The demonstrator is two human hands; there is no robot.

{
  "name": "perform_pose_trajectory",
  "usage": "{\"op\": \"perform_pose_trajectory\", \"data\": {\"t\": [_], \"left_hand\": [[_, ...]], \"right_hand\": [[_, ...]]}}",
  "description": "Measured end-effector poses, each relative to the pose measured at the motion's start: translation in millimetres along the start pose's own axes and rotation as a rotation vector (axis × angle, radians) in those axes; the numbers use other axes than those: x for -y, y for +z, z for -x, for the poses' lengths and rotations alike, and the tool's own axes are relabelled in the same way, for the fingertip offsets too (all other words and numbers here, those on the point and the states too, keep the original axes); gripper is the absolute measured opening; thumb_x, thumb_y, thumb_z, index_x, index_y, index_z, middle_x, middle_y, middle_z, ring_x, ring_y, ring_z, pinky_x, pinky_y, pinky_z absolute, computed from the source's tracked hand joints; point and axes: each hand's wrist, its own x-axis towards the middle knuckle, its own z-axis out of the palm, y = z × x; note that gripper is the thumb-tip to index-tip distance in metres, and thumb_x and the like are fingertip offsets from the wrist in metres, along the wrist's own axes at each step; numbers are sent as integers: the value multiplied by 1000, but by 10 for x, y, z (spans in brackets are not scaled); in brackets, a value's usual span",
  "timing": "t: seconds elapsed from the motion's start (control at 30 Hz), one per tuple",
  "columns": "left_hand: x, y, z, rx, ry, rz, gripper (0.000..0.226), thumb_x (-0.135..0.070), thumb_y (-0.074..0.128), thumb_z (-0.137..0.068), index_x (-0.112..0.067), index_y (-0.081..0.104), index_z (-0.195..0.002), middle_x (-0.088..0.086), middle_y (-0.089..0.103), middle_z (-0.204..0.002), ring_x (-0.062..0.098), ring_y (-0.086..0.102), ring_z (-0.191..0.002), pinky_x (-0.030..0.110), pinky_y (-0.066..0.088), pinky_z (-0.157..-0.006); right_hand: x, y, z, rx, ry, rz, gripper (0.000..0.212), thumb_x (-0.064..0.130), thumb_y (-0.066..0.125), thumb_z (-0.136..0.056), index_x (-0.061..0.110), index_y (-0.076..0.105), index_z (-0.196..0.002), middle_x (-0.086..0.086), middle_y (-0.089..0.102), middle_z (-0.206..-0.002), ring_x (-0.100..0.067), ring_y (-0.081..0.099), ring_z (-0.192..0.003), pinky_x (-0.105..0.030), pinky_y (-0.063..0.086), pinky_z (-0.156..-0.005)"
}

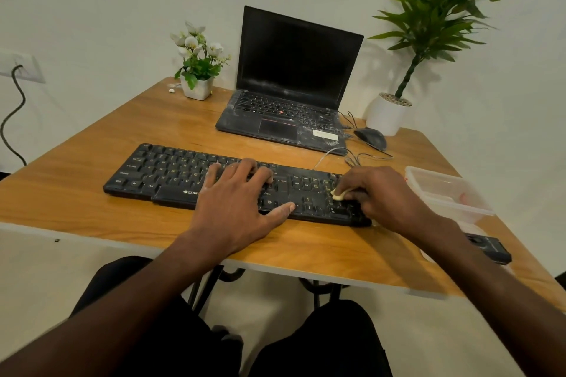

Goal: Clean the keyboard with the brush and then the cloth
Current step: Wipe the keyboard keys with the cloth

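A black keyboard [171,173] lies across the wooden table [92,202] in front of me. My left hand [235,202] rests flat on its middle, fingers spread over the keys, pressing it down. My right hand [382,196] is at the keyboard's right end, over the number pad, fingers closed on a small pale yellow cloth [338,194] that touches the keys. Only a corner of the cloth shows under my fingers. A dark brush-like tool [488,246] lies on the table to the right, behind my right forearm.
A dusty open laptop [291,101] stands behind the keyboard, with a mouse [370,138] and loose cables to its right. A clear plastic box [447,193] sits at the right. A flower pot [197,87] and a tall potted plant [387,113] stand at the back.
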Motion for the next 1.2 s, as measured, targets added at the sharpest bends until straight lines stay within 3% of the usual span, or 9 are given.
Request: {"op": "perform_pose_trajectory", "data": {"t": [0.07, 0.2, 0.3, 0.47, 0.6, 0.73, 0.93, 1.07, 1.2], "left_hand": [[12, -1, -8, -2, 6, 2, 72, -92, 27, -90, -37, 54, -129, -10, 51, -132, 16, 54, -126, 54, 28, -124], [10, 24, 5, -14, 14, 11, 72, -92, 29, -91, -36, 56, -128, -9, 53, -131, 17, 56, -123, 55, 31, -121], [13, 26, 1, -16, 10, 3, 72, -92, 31, -91, -36, 57, -128, -8, 53, -130, 17, 57, -123, 55, 31, -122], [17, 35, 1, -18, 6, -4, 72, -91, 32, -91, -36, 57, -129, -8, 52, -130, 18, 56, -124, 55, 28, -123], [18, 33, 0, -10, 23, -12, 74, -90, 31, -92, -34, 56, -134, -7, 53, -132, 19, 56, -124, 55, 28, -125], [17, 31, 7, -7, 19, -10, 74, -90, 28, -92, -35, 56, -133, -7, 53, -133, 18, 55, -125, 55, 29, -124], [31, 42, 4, -10, 21, 6, 74, -91, 29, -92, -34, 57, -132, -7, 53, -131, 19, 57, -124, 57, 29, -124], [17, 39, 3, -12, 6, -16, 74, -91, 29, -92, -35, 56, -131, -7, 52, -131, 19, 57, -125, 55, 26, -125], [20, 43, 2, -3, 11, -18, 73, -90, 28, -92, -35, 55, -132, -8, 51, -132, 19, 56, -125, 56, 25, -126]], "right_hand": [[-3, -1, -78, -6, 59, 39, 23, 9, 75, -91, 25, 80, -105, 9, 72, -103, -10, 64, -97, -28, 51, -82], [89, 74, -83, 54, -54, 70, 21, 10, 75, -90, 28, 79, -100, 11, 71, -101, -7, 62, -94, -25, 48, -78], [29, 17, -68, 30, 34, 43, 21, 11, 78, -89, 28, 80, -100, 11, 72, -101, -7, 63, -95, -28, 54, -82], [77, 41, 65, 69, -67, -46, 25, 2, 77, -85, 25, 81, -95, 15, 72, -102, 2, 64, -97, -11, 47, -81], [79, 15, -34, 17, 26, -7, 26, 4, 79, -85, 27, 81, -95, 14, 73, -96, -3, 67, -93, -23, 53, -79], [364, 135, -53, 32, -41, -119, 23, 5, 77, -87, 25, 82, -98, 12, 76, -101, 1, 67, -94, -17, 53, -82], [206, 124, -207, -95, 178, -75, 24, 5, 80, -86, 23, 82, -102, 5, 77, -100, -4, 65, -87, -28, 54, -80], [240, 84, 55, -36, 66, -142, 26, 0, 77, -87, 22, 82, -100, 9, 76, -104, 0, 67, -93, -12, 52, -80], [15, -60, 41, 19, 198, 18, 28, 1, 80, -84, 24, 82, -99, 6, 77, -107, -9, 68, -98, -33, 58, -88]]}}
